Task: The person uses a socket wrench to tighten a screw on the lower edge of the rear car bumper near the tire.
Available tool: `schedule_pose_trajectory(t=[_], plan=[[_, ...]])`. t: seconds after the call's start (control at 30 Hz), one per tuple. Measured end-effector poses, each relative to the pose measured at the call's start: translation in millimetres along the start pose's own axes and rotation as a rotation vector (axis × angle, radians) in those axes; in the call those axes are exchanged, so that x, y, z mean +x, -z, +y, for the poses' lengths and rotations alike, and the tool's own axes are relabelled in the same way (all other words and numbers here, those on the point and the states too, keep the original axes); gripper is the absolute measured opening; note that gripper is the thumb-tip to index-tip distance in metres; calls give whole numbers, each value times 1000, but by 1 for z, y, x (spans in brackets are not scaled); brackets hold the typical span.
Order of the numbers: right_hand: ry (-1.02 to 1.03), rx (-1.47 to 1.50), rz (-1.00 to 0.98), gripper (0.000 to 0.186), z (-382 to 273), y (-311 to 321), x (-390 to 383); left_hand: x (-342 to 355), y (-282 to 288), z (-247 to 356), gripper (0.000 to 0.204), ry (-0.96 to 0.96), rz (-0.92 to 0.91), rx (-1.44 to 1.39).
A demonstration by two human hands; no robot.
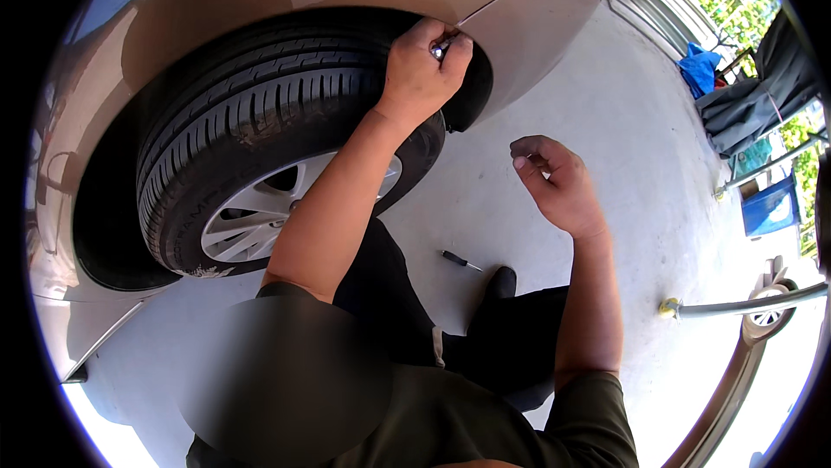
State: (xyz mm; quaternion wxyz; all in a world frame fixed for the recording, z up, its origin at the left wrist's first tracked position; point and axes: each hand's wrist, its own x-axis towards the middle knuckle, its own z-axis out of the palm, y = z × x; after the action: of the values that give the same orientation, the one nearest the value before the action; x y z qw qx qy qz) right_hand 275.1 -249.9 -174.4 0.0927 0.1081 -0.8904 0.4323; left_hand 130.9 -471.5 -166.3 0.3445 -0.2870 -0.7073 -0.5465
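My left hand [424, 74] reaches up to the edge of the car's wheel arch, just past the top of the tire [251, 109]. Its fingers are closed around a shiny metal tool with a rounded end [440, 51]; most of it is hidden in the grip, so its exact kind is unclear. Held in the air over the floor, right of the wheel, my right hand [561, 187] has its fingers curled to the thumb in a pinch. Whatever is between those darkened fingertips, if anything, is too small to make out.
A screwdriver [460, 260] with a dark handle lies on the pale floor [519, 234] near my shoe [500, 283]. The silver wheel rim [251, 217] is close to my left forearm. A metal pole [744, 305], a dark cloth [762, 96] and a blue bag [698, 68] are at the right.
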Motion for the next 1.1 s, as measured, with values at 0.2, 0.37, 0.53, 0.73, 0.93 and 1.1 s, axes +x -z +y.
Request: schedule_pose_trajectory(t=[0.2, 0.37, 0.53, 0.73, 0.93, 1.1], plan=[[1, 3, -25, 19, -4, 5, 0, 4, -2, -7, 16, 748, -531, -1916], [15, 3, -4, 22, -4, 10, -1, 3, -6, 2, 13, 96, -30, -88], [74, -93, -48, 18, 1, 13, -1, 4, -7, 8, 17, 615, -202, -996], [148, -121, -40, 18, 6, 14, -1, 7, -9, 7, 18, 617, -189, -1044], [132, -103, -56, 18, 8, 13, 0, 8, -7, 9, 19, 327, -189, -623], [135, -100, -59, 17, 9, 13, 1, 8, -7, 10, 15, 793, -213, -1243]])
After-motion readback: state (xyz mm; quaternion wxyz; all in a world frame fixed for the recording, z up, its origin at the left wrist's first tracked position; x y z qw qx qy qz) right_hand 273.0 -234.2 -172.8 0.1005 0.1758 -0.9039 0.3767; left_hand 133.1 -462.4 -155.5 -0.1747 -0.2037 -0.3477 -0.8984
